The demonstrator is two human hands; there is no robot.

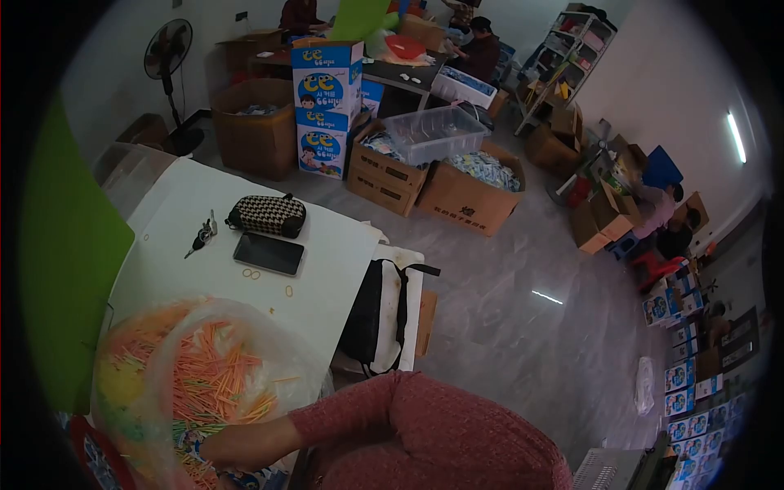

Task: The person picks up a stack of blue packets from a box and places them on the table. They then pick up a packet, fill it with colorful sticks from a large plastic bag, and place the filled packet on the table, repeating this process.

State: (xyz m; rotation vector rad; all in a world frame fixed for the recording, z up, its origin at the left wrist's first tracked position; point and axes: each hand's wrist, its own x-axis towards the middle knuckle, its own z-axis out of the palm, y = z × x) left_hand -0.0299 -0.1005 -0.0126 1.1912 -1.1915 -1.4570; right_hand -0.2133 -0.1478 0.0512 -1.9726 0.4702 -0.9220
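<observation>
My right hand (219, 449) reaches in from the right, at the bottom of the view, in a dark red sleeve (351, 408). It is down at the mouth of a big clear plastic bag (306, 347) on the white table (180, 212). Thin orange, pink, yellow and green sticks (212, 367) fill the bag. Small blue printed packets (192, 439) lie right beside the hand. Its fingers are hidden at the lower edge, so I cannot tell what they hold. My left hand is outside the picture.
A phone (269, 253), a checked pouch (267, 216), keys (202, 237) and rubber bands (251, 274) lie on the table. A black bag (363, 318) hangs at its right side. Beyond stand packet-filled cartons (469, 196), a clear bin (437, 135) and a fan (168, 61). Several people sit farther off.
</observation>
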